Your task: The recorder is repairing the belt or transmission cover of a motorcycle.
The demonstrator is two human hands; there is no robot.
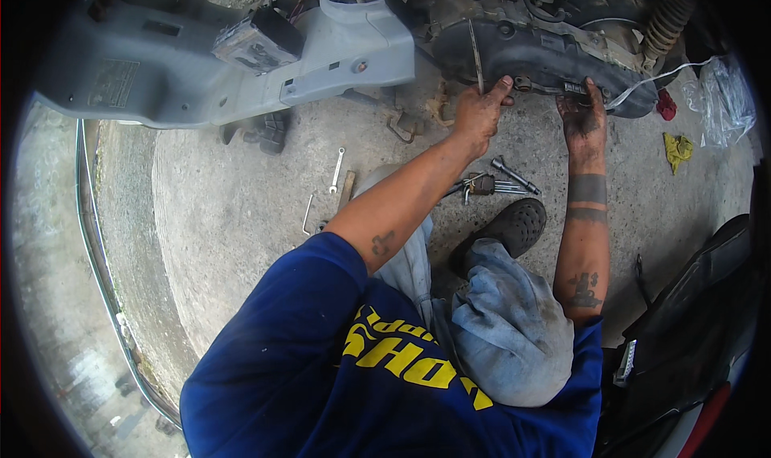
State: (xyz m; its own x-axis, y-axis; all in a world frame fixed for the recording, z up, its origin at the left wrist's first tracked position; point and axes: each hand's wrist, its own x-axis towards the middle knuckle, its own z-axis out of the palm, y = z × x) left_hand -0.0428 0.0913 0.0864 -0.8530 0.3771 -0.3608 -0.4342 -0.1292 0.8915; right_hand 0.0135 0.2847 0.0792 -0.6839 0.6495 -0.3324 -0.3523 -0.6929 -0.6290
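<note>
My left hand (480, 114) is closed around a long, thin metal tool (476, 48) that tapers upward; its lower part is hidden in the fist. The tool stands in front of a long black engine cover (534, 54) on a scooter. Greasy and palm up, my right hand (583, 127) grips the cover's lower edge, thumb against its front and the other fingers partly hidden beneath. A round bolt fitting (522, 82) sits on the cover between my hands.
Grey body panel (345, 48) at upper left, with a boxy part (259, 40) on it. On the concrete lie a wrench (336, 170), a hex key set (484, 185) and a socket tool (515, 175). A yellow rag (678, 151) and clear plastic bag (727, 103) are at right; black bodywork (691, 329) lies lower right.
</note>
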